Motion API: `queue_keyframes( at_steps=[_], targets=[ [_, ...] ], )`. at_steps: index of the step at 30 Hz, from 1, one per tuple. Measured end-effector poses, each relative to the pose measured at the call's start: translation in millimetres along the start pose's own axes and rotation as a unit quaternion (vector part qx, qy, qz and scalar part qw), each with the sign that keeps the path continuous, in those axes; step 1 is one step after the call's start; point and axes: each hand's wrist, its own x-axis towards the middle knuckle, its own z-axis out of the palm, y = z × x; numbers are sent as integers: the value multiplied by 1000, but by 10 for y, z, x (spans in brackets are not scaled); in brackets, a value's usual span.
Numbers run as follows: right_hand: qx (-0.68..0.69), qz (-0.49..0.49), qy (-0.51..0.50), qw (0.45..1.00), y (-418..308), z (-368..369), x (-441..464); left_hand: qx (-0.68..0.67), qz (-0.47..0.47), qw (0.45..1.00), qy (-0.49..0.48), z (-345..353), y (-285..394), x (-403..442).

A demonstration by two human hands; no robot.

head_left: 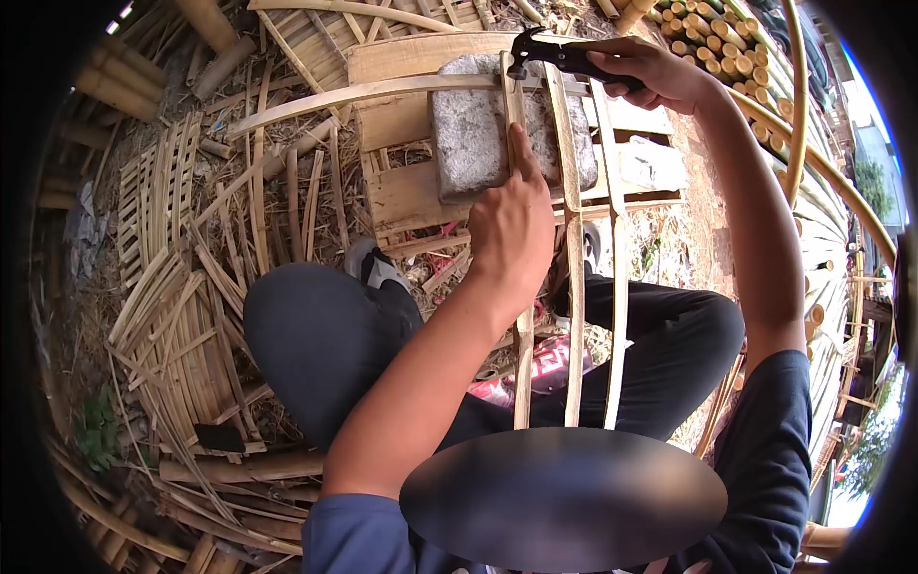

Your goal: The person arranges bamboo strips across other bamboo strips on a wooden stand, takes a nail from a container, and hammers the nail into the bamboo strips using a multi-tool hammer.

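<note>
My right hand (655, 73) is closed around the handle of a small black claw hammer (545, 53). The hammer's head is over the far end of a bamboo strip, near where a curved bamboo crosspiece (363, 93) meets it. My left hand (512, 230) grips that lengthwise bamboo strip (522, 373), its index finger stretched along the strip. Two more lengthwise strips, a middle one (574, 316) and a right one (619, 287), run alongside toward my lap. Beneath their far ends lies a grey stone block (469, 139). Any nail at the joint is too small to make out.
Wooden boards (392, 196) lie under the stone. Split bamboo slats (182, 354) and a slatted panel (158, 196) cover the ground at left. Cut bamboo poles (722, 43) are stacked at the far right. My bent legs (320, 335) flank the strips.
</note>
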Motion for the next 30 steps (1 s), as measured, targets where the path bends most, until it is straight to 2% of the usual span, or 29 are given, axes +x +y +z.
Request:
queue_keyframes(
  at_steps=[1,4,5,8,9,12,16,17,20,21,24,25,28,29,30],
  targets=[
    [-19,-12,42,999,6,5,19,-5,-2,1000,4,-3,6,-8],
    [127,-98,151,975,95,44,111,1,8,1000,5,34,-17,21],
    [123,-102,174,972,116,43,138,4,8,1000,3,43,-22,15],
    [11,11,-10,1000,13,-53,34,9,13,1000,12,22,-15,34],
    [-34,-24,6,999,27,-62,75,7,16,1000,22,26,-14,25],
    [104,-124,126,979,132,35,185,6,18,1000,23,43,-23,28],
    [9,-42,-40,998,60,-80,101,4,5,1000,25,16,6,-1],
    [-4,-48,0,999,79,-103,122,6,8,1000,24,34,10,6],
    [97,-114,130,980,119,13,168,15,9,1000,19,47,-26,34],
    [126,-125,123,976,122,41,183,15,6,1000,13,12,-13,27],
    [-4,-46,-13,999,20,-42,78,7,6,1000,4,24,-6,28],
    [-27,-64,17,997,5,-35,62,2,5,1000,2,46,-9,25],
    [32,-131,217,967,-13,169,28,20,12,999,29,51,-34,28],
    [-14,-137,271,953,0,221,3,17,10,1000,19,37,-35,27],
    [-39,-159,274,948,34,231,1,14,8,1000,10,-8,-28,32]
  ],
)
